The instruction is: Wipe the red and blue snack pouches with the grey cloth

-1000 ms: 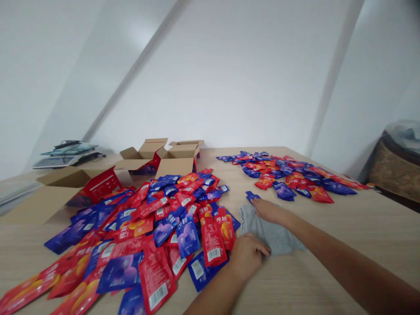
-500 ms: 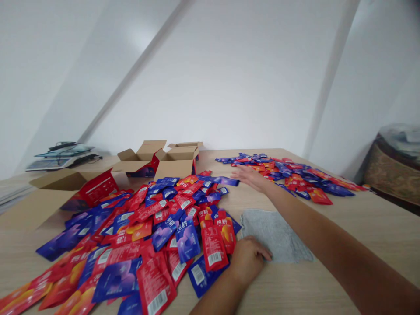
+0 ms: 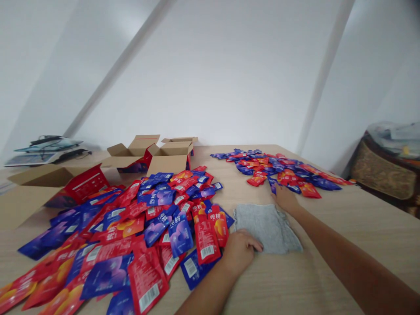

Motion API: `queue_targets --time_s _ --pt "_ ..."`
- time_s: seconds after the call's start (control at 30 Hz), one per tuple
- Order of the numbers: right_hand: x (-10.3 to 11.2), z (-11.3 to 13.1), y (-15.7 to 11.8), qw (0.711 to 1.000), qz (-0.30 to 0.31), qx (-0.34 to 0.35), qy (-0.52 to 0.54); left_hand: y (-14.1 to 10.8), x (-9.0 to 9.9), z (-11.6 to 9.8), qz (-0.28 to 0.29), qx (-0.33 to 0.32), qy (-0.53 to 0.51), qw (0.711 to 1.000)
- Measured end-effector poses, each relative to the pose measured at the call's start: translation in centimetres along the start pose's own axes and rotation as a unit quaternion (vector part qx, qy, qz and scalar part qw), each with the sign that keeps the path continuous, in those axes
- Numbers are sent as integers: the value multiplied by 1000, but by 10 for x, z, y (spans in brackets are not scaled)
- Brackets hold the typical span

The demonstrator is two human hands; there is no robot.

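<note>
Beyond the cloth (image 3: 264, 228), the blue pouch (image 3: 272, 183) may slip if the right hand (image 3: 285, 199) grips loosely, though whether it or the left hand (image 3: 241, 248) pinches anything I cannot tell.

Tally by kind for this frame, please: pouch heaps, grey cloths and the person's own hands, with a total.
Pouch heaps: 2 (left heap, right heap)
Grey cloth: 1
Hands: 2 (left hand, right hand)
Total: 5

The pouches overlap too much to count singly.
</note>
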State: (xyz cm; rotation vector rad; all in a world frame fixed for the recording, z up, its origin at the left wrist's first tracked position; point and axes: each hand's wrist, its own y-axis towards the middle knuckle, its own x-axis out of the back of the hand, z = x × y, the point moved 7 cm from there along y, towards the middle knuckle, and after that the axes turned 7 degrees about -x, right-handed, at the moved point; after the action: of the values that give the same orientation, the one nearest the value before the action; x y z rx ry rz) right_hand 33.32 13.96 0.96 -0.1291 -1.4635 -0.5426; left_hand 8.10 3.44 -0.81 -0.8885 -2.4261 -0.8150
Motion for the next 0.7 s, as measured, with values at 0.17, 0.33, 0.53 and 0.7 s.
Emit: queue_targets --time_s 0.17,0.33,0.53,0.7 --pt "8 -22 0 999 20 -36 27 -1 1 0 -3 6 -8 1000" --pt "32 -36 -10 994 16 -72 79 -1 2 0 -12 -7 -14 1000" --pt "22 4 -63 959 141 -23 243 0 5 -5 -21 -41 -20 999" --pt "31 44 -119 969 87 132 191 -2 25 -13 -106 -44 115 987"
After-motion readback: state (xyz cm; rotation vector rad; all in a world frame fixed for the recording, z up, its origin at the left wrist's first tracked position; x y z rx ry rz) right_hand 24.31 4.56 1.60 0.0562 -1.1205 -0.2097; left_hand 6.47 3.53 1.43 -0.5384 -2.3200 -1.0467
